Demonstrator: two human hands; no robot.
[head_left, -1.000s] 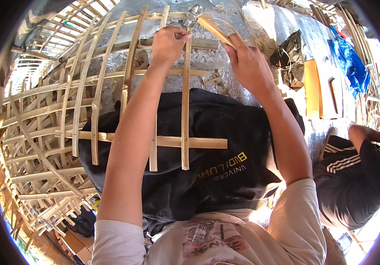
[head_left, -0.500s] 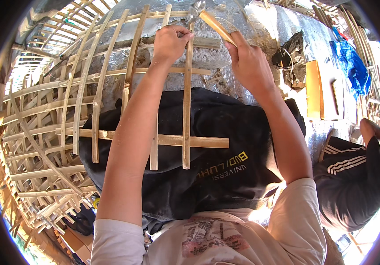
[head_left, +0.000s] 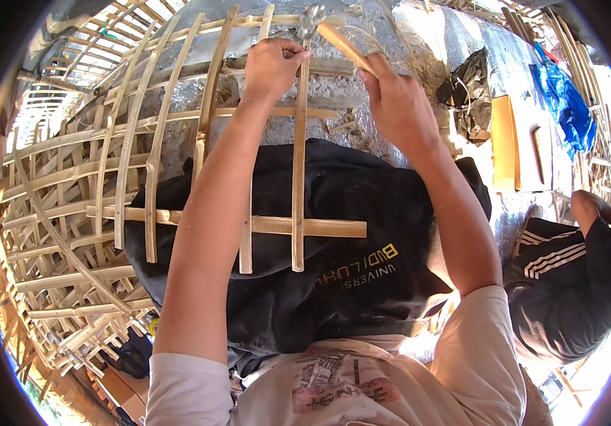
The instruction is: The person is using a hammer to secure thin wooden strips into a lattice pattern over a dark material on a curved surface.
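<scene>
My right hand (head_left: 403,106) grips the wooden handle of a hammer (head_left: 347,47). Its metal head sits over the far end of an upright wooden slat (head_left: 299,163), just beyond my left fingertips. My left hand (head_left: 270,69) is closed in a pinch at that slat's edge; whatever is between thumb and finger is too small to make out. The slat crosses a horizontal slat (head_left: 320,227) near me and other crosspieces farther off, forming an open lattice. The lattice's near part lies over black cloth (head_left: 362,192) across my lap.
More lattice panels (head_left: 57,213) are stacked at left. At right lie a crumpled black plastic bag (head_left: 467,96), a piece of cardboard (head_left: 505,142) and a blue plastic sheet (head_left: 564,106). Another person in dark clothes (head_left: 561,284) sits close by on the right.
The hammer head has come slightly lower, closer to my left fingertips. My left hand keeps its pinch at the slat, and the lattice is nearly still.
</scene>
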